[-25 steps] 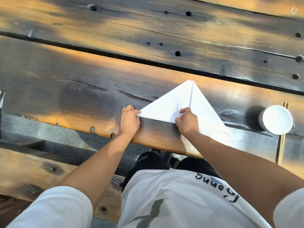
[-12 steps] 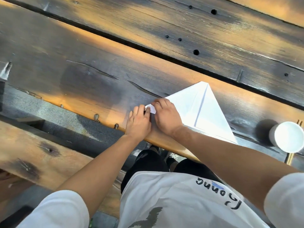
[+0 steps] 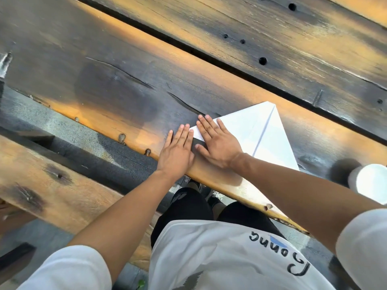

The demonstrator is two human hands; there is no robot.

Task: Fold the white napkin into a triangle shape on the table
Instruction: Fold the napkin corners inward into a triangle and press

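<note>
The white napkin [image 3: 266,132] lies folded as a triangle on the wooden table [image 3: 125,84], apex pointing away from me, with a crease running down from the apex. My right hand [image 3: 217,145] lies flat with straight fingers on the napkin's left corner. Beside it my left hand [image 3: 178,151] rests flat on the wood, fingertips at the napkin's left tip. My right forearm hides the napkin's near edge.
A white cup [image 3: 370,183] stands at the right edge of view, close to the napkin's right corner. The table's near edge [image 3: 219,185] runs diagonally under my wrists. A wooden bench [image 3: 52,189] lies lower left. Gaps run between the table planks.
My right hand slid from the napkin's middle to its left corner. Both hands went from pinching the napkin to lying flat with straight fingers. The view shifted left.
</note>
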